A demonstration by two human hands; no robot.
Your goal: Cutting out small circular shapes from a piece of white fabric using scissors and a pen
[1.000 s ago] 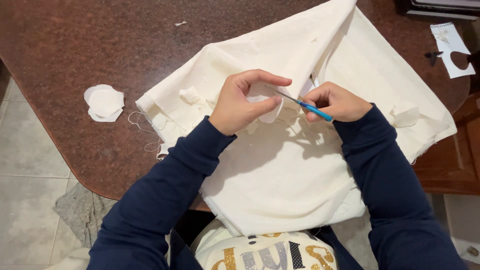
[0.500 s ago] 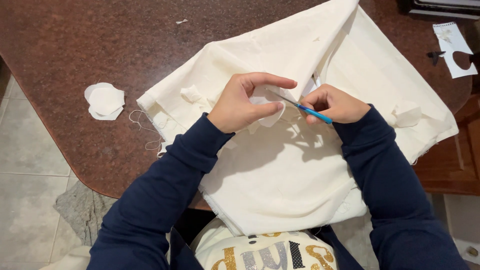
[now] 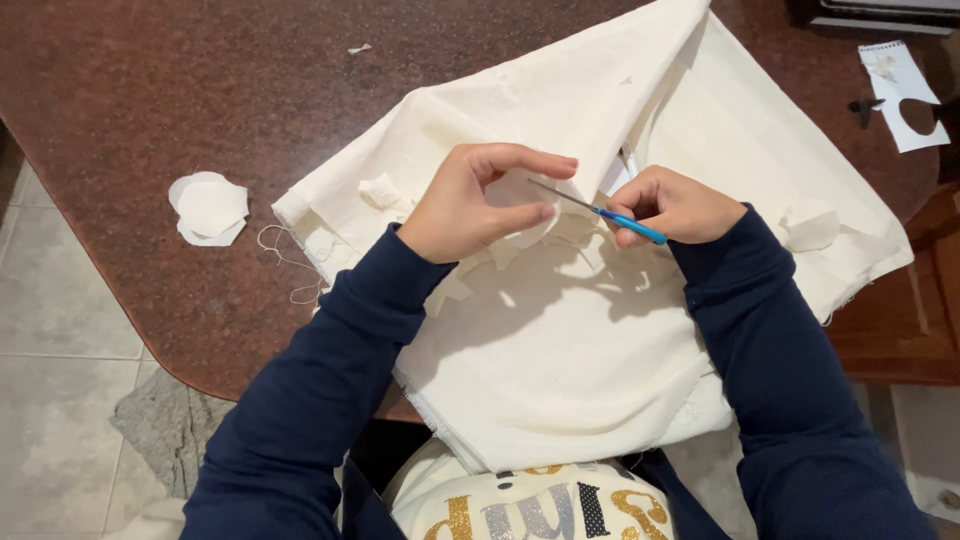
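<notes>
Left hand (image 3: 470, 205) fingers pinching a small fabric piece (image 3: 515, 195) atop the cream cloth (image 3: 560, 340); right hand (image 3: 672, 205) fingers closed around blue-handled scissors (image 3: 598, 211), blades meeting that piece.

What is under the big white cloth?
The brown table lies under the cream cloth; its bare top shows around it. Anything else beneath is covered, so it cannot be seen.
</notes>
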